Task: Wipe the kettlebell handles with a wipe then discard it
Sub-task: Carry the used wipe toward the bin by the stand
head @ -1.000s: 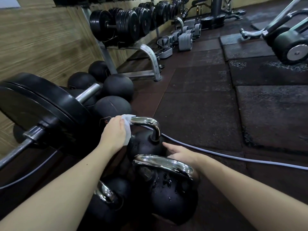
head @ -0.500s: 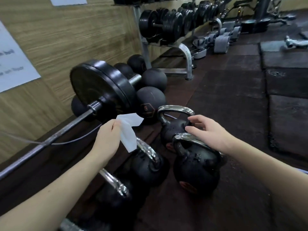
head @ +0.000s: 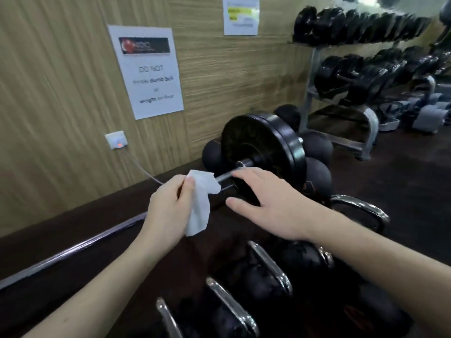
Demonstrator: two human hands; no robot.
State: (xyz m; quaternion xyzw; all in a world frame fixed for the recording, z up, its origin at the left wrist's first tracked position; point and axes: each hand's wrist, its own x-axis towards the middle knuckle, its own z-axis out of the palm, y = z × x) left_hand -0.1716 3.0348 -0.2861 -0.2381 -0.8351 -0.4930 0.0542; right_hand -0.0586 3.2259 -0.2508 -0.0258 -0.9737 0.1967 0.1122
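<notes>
A loaded barbell (head: pixel 263 154) lies along the far wall, kettlebells (head: pixel 266 284) clustered near you on the floor. Your right hand (head: pixel 275 206) hovers above them, fingers spread wide; your left hand (head: pixel 168 211) pinches the white wipe (head: pixel 200 206), lifted clear.

Dumbbell rack (head: pixel 366 76): blurred, individual weights indistinct, cut off at the right edge. Wall notice (head: pixel 148 71): smaller words and logo unreadable; second notice (head: pixel 241 15) cropped at the top, text illegible. Kettlebells (head: pixel 266 286): dark bodies merge together, nearest cut off at the bottom edge; barbell (head: pixel 73 250) partly covered by both hands.
</notes>
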